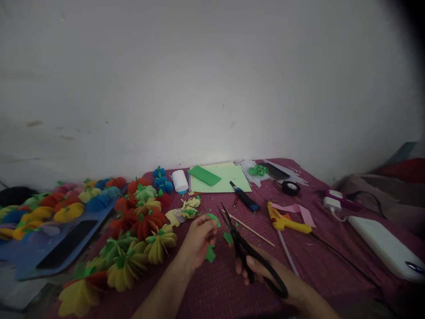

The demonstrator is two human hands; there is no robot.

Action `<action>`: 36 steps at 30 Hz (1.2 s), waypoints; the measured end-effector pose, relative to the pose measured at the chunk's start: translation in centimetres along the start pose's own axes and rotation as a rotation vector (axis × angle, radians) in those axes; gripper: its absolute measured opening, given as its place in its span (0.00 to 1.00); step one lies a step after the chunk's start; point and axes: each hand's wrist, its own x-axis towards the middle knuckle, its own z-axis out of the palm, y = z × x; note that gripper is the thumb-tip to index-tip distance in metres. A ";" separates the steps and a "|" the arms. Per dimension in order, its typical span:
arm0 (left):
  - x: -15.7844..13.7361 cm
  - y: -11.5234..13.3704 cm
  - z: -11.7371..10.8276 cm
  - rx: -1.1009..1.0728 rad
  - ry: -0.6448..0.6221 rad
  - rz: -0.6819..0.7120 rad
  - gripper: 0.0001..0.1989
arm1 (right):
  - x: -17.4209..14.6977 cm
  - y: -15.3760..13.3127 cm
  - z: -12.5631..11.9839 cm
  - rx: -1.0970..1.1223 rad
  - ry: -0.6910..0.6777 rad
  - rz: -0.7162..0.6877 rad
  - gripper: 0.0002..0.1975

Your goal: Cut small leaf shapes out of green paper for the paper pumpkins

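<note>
My left hand (199, 237) is closed in a pinch, with a small piece of green paper (214, 217) at its fingertips. In my right hand (255, 268) is a pair of black-handled scissors (238, 241), blades pointing up and slightly apart, beside the left fingers. The blades and the paper are apart. Green paper scraps (210, 254) lie on the cloth under my hands, and another green scrap (227, 237) lies by the blades. A thin wooden stick (254, 230) rests just beyond the scissors.
Colourful paper pumpkins (128, 266) crowd the left side, some on a blue board (78, 261) with a phone. Behind lie paper sheets (229, 179), a green strip (204, 175) and a cutter (245, 197). A yellow glue gun (287, 221), black tape (291, 188) and power bank (385, 248) are right.
</note>
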 end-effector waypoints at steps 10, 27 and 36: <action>-0.3 0.0 0.4 -0.018 0.010 0.044 0.12 | -0.7 0.6 0.4 -0.126 -0.046 0.005 0.23; -0.2 -0.3 0.3 -0.037 0.033 0.117 0.09 | -0.5 0.7 1.2 -0.239 0.033 0.030 0.25; -0.2 -0.5 0.3 -0.050 0.041 0.122 0.09 | -0.3 1.3 1.0 -0.244 0.050 0.035 0.25</action>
